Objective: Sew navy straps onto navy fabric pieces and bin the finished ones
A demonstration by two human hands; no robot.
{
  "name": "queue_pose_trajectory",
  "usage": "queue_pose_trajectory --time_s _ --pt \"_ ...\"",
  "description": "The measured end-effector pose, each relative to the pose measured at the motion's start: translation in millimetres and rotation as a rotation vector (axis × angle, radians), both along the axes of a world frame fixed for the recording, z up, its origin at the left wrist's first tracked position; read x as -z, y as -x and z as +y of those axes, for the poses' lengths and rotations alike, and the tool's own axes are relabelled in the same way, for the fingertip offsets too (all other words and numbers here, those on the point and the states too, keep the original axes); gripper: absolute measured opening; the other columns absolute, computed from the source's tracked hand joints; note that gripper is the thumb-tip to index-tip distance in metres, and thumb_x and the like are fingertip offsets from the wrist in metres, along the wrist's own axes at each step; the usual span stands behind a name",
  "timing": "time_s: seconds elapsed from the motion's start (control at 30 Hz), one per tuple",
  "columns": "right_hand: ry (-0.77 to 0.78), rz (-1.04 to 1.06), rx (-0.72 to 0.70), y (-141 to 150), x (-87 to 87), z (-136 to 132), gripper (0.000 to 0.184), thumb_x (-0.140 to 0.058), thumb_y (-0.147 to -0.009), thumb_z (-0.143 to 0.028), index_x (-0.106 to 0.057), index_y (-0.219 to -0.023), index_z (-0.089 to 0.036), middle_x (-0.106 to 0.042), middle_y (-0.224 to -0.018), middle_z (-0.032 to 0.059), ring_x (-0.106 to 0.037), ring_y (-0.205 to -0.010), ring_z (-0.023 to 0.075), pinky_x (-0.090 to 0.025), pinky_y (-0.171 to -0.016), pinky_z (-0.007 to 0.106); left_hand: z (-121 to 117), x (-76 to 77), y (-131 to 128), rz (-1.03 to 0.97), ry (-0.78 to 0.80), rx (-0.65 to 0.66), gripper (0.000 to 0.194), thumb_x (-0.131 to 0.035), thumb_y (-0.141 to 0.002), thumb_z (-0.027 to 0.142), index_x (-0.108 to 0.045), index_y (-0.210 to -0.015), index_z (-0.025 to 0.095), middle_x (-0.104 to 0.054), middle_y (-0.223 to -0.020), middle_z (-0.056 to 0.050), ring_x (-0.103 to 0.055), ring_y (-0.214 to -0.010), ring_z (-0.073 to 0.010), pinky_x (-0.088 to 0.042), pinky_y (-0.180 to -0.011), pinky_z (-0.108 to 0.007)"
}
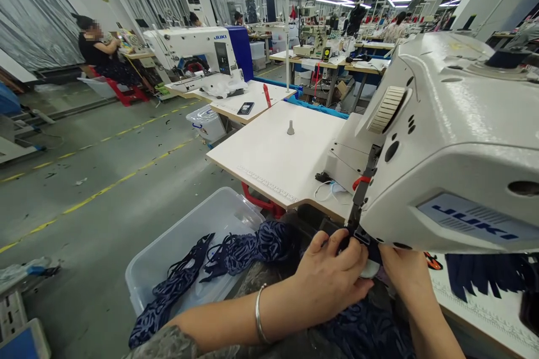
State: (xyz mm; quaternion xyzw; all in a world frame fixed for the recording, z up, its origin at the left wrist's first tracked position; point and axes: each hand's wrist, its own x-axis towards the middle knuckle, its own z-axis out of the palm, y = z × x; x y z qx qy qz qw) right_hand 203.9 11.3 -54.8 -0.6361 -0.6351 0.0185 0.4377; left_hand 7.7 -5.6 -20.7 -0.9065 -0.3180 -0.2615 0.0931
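In the head view, a white JUKI sewing machine (455, 146) fills the right side. My left hand (337, 272), with a silver bangle at the wrist, is beside its needle area. Its fingers are curled and pinch dark navy fabric (374, 251) under the presser foot. On the other side of the needle area is my right hand (402, 272), close against the same fabric, with its fingertips hidden behind the machine head. Navy patterned cloth (362, 328) hangs over my lap below both hands.
A clear plastic bin (177, 230) at left holds navy patterned pieces (181, 277). Dark navy strips (484, 275) lie on the table at right. A grey peg (290, 128) stands on the white tabletop (265, 151). Another machine (189, 47) and a seated person (99, 47) are beyond.
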Motion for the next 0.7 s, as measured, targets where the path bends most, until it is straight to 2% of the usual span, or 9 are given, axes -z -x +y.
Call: queue_pose_trajectory --time_s 0.17,0.37,0.53,0.63,0.7 --pt "0.033 0.05 0.005 0 -0.2 0 0.029 -0.05 -0.081 -0.036 -0.072 -0.094 -0.023 -0.076 -0.089 0.0072 -0.066 -0.101 0.0288 -0.048 -0.093 0.042 -2 -2.7 -1 0.002 0.026 0.02 0.038 -0.044 -0.097 0.04 -0.057 -0.124 0.017 -0.061 -0.119 -0.004 -0.048 -0.119 -0.0239 -0.032 -0.092 -0.039" --pt "0.143 0.138 0.024 0 -0.5 -6 0.029 -0.051 -0.079 -0.039 -0.073 -0.089 -0.021 -0.075 -0.088 0.0107 -0.066 -0.098 0.0332 -0.05 -0.085 0.044 -2 -6.7 -2 0.033 0.056 0.064 0.037 -0.04 -0.1 0.036 -0.055 -0.126 0.016 -0.06 -0.123 -0.005 -0.049 -0.119 -0.0242 -0.032 -0.093 -0.041" --pt "0.178 0.23 0.028 0 -4.7 -8 0.022 -0.054 -0.078 -0.033 -0.071 -0.085 -0.021 -0.075 -0.084 0.0088 -0.066 -0.09 0.0295 -0.05 -0.083 0.038 -2 -7.9 -1 0.046 0.046 0.092 0.037 -0.04 -0.101 0.035 -0.054 -0.129 0.014 -0.06 -0.123 -0.007 -0.05 -0.118 -0.0239 -0.035 -0.095 -0.039" --pt "0.222 0.314 0.036 3 -11.8 -13 0.019 -0.056 -0.079 -0.032 -0.07 -0.082 -0.02 -0.073 -0.078 0.0074 -0.066 -0.087 0.0273 -0.05 -0.081 0.036 -1 -7.1 0 0.04 0.078 0.119 0.045 -0.044 -0.099 0.046 -0.053 -0.129 0.014 -0.06 -0.122 -0.008 -0.049 -0.121 -0.0234 -0.038 -0.095 -0.036" --pt "0.224 0.398 0.065 9 -16.8 -23 0.021 -0.057 -0.082 -0.035 -0.068 -0.089 -0.019 -0.072 -0.082 0.0062 -0.066 -0.087 0.025 -0.05 -0.08 0.033 -2 -5.5 1 0.008 0.108 0.151 0.047 -0.045 -0.097 0.053 -0.055 -0.125 0.017 -0.063 -0.115 -0.006 -0.052 -0.116 -0.0209 -0.042 -0.09 -0.034"
